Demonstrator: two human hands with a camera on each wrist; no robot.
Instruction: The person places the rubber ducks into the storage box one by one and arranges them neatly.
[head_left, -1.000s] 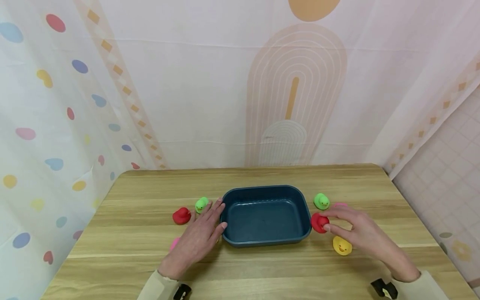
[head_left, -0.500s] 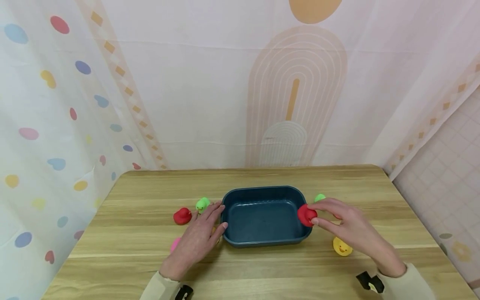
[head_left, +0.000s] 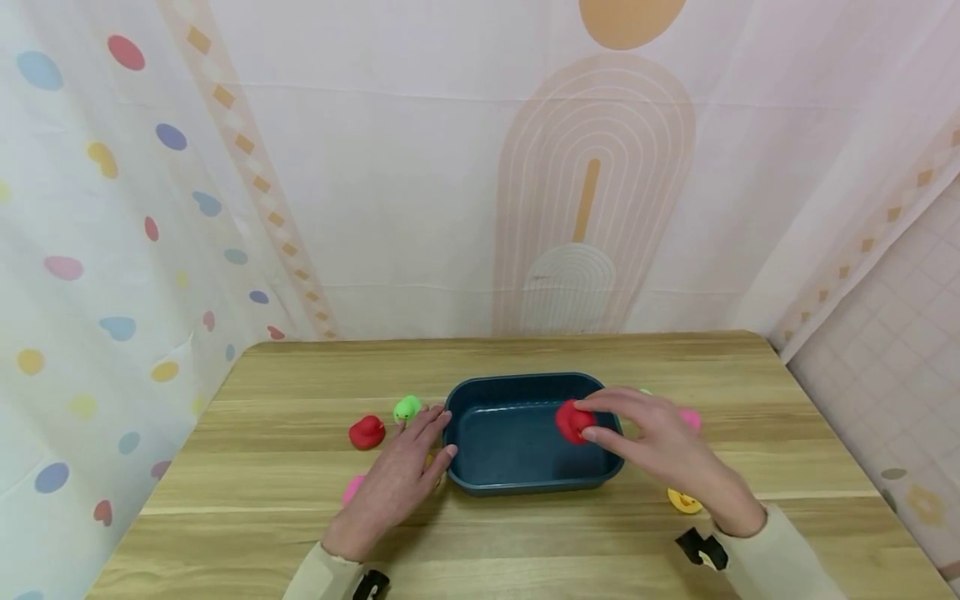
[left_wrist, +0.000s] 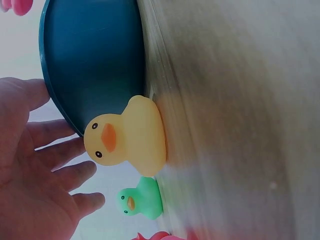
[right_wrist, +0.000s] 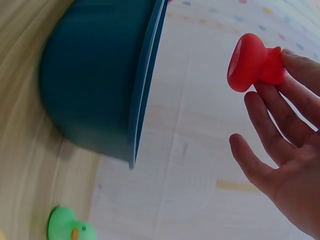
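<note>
Since the earlier frame, the glossy red toy duck (head_left: 573, 422) has travelled leftward, from beside the right wall of the dark blue plastic tub (head_left: 531, 488) to a spot over its right half. I see the right hand (head_left: 663, 437) gripping it in a pinch between thumb and fingertips. My right wrist view shows the duck above the rim, its flat base turned down toward the desk (head_left: 540, 550); I judge that it is held by the upper part so that the base stays free and nothing snags on the wall.

At the tub's left end, the left hand (head_left: 397, 479) has stayed put, its fingers spread and extended at the rim, grasping nothing; I take this light contact as a way of steadying the tub.

Around that hand stand a yellow toy duck (left_wrist: 142, 137) right by the tub wall, a small bright green duck (head_left: 407, 409), a second red duck (head_left: 367, 432) and a pink toy (head_left: 352, 487), partly hidden. Right of the tub I find another green duck (right_wrist: 62, 225), another pink toy (head_left: 691, 418) and another yellow duck (head_left: 684, 501). Toys on both flanks probably keep each within short reach.
</note>
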